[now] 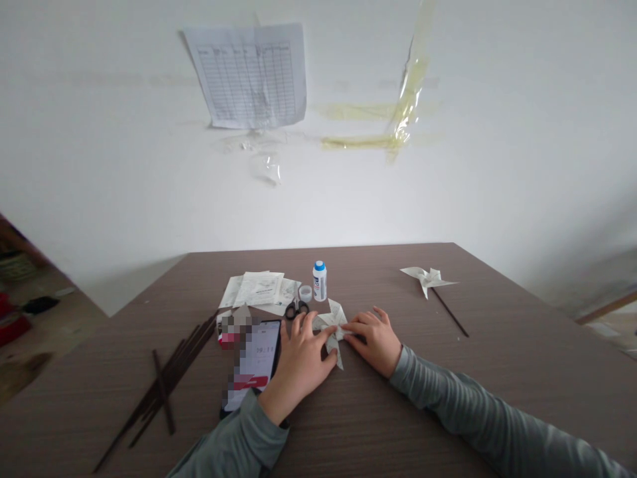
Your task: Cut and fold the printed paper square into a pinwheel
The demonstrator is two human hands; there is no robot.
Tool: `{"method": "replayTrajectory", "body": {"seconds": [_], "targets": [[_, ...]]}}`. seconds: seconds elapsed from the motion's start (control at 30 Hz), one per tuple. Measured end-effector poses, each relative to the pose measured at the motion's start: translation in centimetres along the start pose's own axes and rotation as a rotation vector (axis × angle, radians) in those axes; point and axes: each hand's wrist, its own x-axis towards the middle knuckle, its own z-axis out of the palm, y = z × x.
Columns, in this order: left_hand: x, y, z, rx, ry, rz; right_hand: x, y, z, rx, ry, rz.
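Two hands, the left hand (298,368) and the right hand (373,342), press their fingers (326,340) together from either side onto a folded paper pinwheel (331,328), its long axis pointing toward the table's (378,279) far edge.

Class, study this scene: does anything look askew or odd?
The grid sheet on the wall hangs tilted, and yellowed tape strips sit beside it, holding nothing.

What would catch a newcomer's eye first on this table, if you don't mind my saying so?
The left hand and right hand meeting on a folded paper shape at the table's front centre stand out first. To their right, a paper pinwheel on a dark stick lies on the brown wood-grain table. To their left lies a bundle of dark sticks.
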Motion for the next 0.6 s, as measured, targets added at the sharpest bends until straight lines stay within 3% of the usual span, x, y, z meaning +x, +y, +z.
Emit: {"method": "replayTrajectory", "body": {"seconds": [0.4, 0.6], "targets": [[0.00, 0.09, -0.47, -0.006, -0.037, -0.013, -0.07, 0.50, 0.42, -0.024, 0.043, -0.072], [0.17, -0.26, 0.02, -0.036, 0.023, -0.020, -0.13, 0.59, 0.29, 0.003, 0.028, -0.052]]}}
